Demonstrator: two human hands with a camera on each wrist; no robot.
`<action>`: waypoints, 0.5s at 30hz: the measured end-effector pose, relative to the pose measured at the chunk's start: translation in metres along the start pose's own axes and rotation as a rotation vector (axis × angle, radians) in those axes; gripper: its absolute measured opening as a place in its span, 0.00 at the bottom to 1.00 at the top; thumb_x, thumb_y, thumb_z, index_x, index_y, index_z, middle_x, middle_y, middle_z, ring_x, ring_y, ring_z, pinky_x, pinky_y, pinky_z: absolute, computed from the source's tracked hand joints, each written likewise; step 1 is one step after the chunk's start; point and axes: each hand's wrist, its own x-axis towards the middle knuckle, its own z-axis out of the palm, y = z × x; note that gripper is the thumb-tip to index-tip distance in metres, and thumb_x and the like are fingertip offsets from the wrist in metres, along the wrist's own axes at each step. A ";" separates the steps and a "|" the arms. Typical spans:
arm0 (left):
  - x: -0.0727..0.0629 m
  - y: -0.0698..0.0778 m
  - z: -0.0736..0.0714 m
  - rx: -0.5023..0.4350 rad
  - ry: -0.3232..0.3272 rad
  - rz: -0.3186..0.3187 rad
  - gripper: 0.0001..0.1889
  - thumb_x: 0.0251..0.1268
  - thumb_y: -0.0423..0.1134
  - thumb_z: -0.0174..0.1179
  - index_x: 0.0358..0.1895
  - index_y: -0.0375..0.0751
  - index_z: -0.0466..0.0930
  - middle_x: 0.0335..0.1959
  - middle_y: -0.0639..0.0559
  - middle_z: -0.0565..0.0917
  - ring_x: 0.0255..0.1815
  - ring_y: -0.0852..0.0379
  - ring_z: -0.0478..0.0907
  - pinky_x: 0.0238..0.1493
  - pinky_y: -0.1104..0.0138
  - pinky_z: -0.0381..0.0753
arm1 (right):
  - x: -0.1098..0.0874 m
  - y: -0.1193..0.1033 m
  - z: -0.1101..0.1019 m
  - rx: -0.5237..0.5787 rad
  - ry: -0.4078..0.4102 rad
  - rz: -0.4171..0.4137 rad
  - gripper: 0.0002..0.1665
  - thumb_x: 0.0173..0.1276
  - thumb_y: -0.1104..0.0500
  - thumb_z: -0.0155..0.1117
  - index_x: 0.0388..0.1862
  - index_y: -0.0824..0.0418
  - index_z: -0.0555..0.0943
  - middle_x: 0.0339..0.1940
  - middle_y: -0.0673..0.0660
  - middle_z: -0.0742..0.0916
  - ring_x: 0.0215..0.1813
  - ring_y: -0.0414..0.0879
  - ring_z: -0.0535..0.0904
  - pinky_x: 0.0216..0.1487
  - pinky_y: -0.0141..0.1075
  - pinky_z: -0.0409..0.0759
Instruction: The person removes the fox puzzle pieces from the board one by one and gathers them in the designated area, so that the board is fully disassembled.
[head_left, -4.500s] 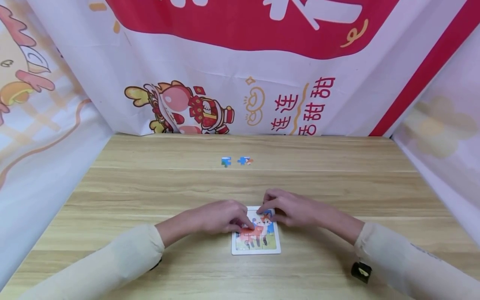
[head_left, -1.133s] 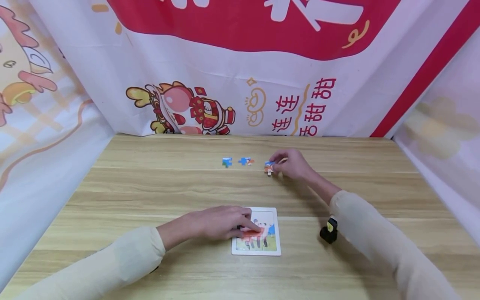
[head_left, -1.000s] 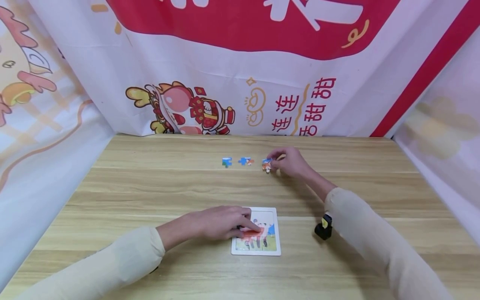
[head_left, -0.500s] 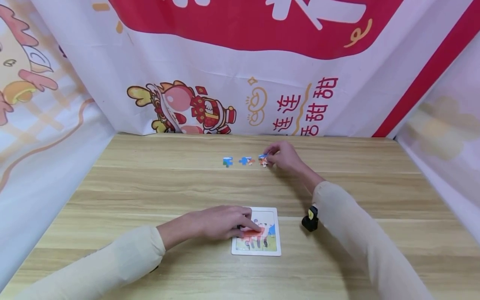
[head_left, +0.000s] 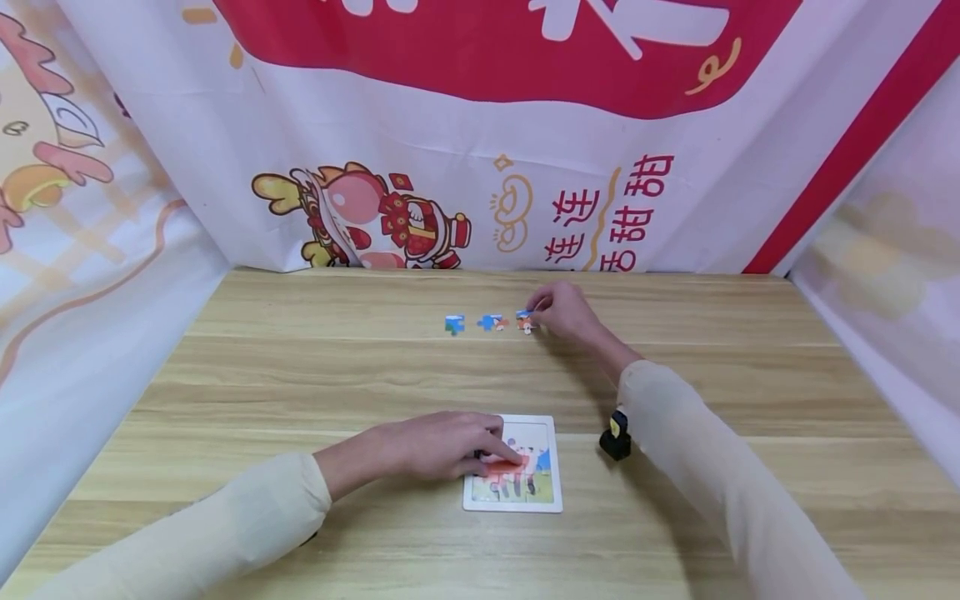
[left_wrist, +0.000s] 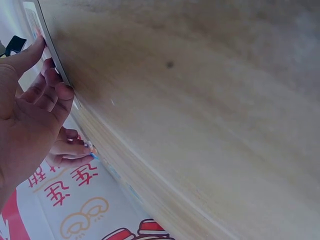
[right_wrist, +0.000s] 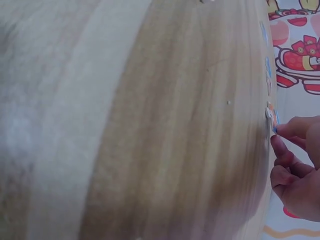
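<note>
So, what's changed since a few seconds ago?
The right hand moved forward from the puzzle board across the table with the fox-face piece, taken from the board, and pinches it beside two loose pieces. The left hand still touches the board; board and loose pieces stayed put.

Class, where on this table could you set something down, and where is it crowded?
Bare table lies between pieces and puzzle, left of the pieces, and right of the right sleeve. Crowded: the right hand at the pieces, the left hand on the puzzle.
</note>
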 end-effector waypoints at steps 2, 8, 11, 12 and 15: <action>0.000 0.000 0.000 -0.001 0.000 0.002 0.20 0.77 0.40 0.61 0.68 0.56 0.81 0.38 0.59 0.72 0.37 0.65 0.67 0.40 0.74 0.69 | 0.000 0.000 0.001 -0.019 0.000 -0.006 0.07 0.69 0.69 0.67 0.44 0.65 0.87 0.42 0.60 0.88 0.41 0.50 0.81 0.36 0.36 0.80; -0.001 0.001 -0.001 -0.005 0.003 0.003 0.19 0.77 0.40 0.62 0.67 0.55 0.82 0.37 0.58 0.72 0.37 0.65 0.67 0.39 0.74 0.69 | 0.000 -0.001 0.005 -0.118 0.022 -0.075 0.03 0.67 0.68 0.71 0.39 0.66 0.88 0.36 0.59 0.88 0.37 0.49 0.81 0.37 0.37 0.80; -0.001 0.001 -0.001 -0.004 0.005 0.003 0.19 0.76 0.40 0.62 0.67 0.55 0.82 0.37 0.59 0.72 0.36 0.66 0.67 0.39 0.74 0.69 | 0.000 -0.002 0.006 -0.164 0.030 -0.091 0.03 0.67 0.67 0.71 0.38 0.65 0.88 0.35 0.58 0.88 0.38 0.49 0.81 0.39 0.38 0.80; -0.001 0.002 -0.001 -0.004 0.005 0.003 0.19 0.76 0.40 0.62 0.67 0.54 0.82 0.37 0.59 0.72 0.36 0.66 0.67 0.39 0.74 0.69 | 0.000 -0.002 0.007 -0.181 0.029 -0.097 0.03 0.67 0.67 0.71 0.39 0.64 0.89 0.35 0.58 0.88 0.38 0.49 0.81 0.39 0.39 0.80; 0.000 0.002 -0.001 -0.004 0.005 0.003 0.19 0.76 0.40 0.62 0.67 0.54 0.82 0.37 0.59 0.72 0.36 0.66 0.67 0.39 0.74 0.69 | -0.001 -0.002 0.006 -0.235 0.015 -0.123 0.07 0.67 0.67 0.69 0.42 0.65 0.90 0.36 0.58 0.89 0.39 0.49 0.81 0.41 0.39 0.81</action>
